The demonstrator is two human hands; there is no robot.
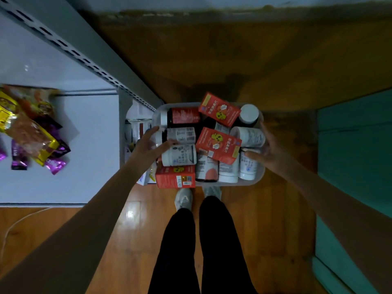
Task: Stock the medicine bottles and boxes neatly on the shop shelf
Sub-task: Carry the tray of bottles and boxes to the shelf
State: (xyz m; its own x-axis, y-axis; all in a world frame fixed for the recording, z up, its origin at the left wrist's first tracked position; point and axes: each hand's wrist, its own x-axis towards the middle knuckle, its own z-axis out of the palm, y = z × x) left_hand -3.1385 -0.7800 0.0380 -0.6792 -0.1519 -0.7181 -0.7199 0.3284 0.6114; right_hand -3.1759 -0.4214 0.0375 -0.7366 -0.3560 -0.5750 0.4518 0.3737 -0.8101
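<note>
Between both hands, the clear bin (257, 181) of jumbled medicine bottles and boxes sits gripped at its short sides, left hand (151, 144), right hand (268, 148), with the shelf (63, 128) lying leftward (nearer the left hand).

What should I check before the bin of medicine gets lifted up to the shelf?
1. Left hand grips the bin's left rim: ok.
2. Right hand grips the right rim: ok.
3. Load settled in the clear bin: not ok, red boxes lie loose on top, one red box overhangs the near edge.
4. Free space on the white shelf: ok, beside the snack packets.
5. Bin's weight: cannot tell.
</note>
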